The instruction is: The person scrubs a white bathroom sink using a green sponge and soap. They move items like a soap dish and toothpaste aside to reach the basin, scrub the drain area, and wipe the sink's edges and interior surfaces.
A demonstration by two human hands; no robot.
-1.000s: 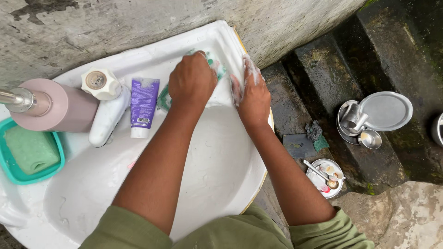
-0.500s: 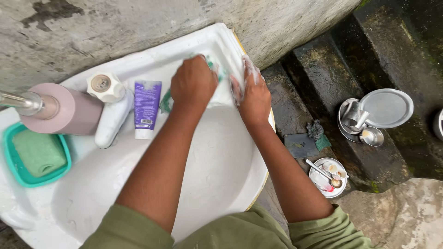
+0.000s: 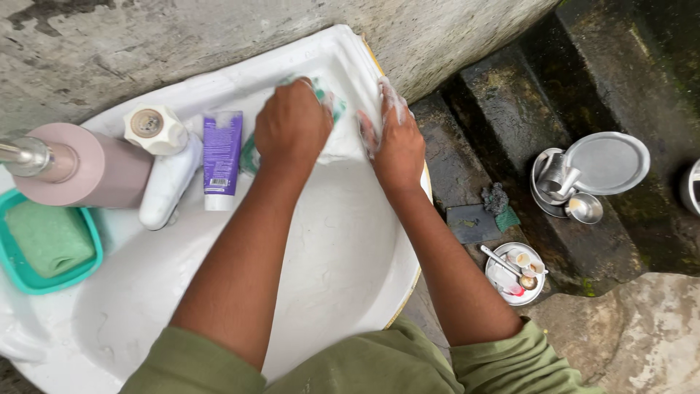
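The left hand [image 3: 292, 122] was closed down over a green scrub sponge [image 3: 329, 103], pressing it onto the back ledge of the white washbasin [image 3: 343, 241]. Only the sponge's edges showed, poking out past the knuckles toward the wall and at the thumb side near the purple tube [image 3: 222, 157]; its long axis seemed to run along the ledge, left to right. The right hand [image 3: 397, 146], soapy, lay flat with fingers loosely spread on the basin's far right rim, gripping nothing, just beside the sponge. A white tap [image 3: 164, 168] and pink pump bottle [image 3: 95, 164] stood further left
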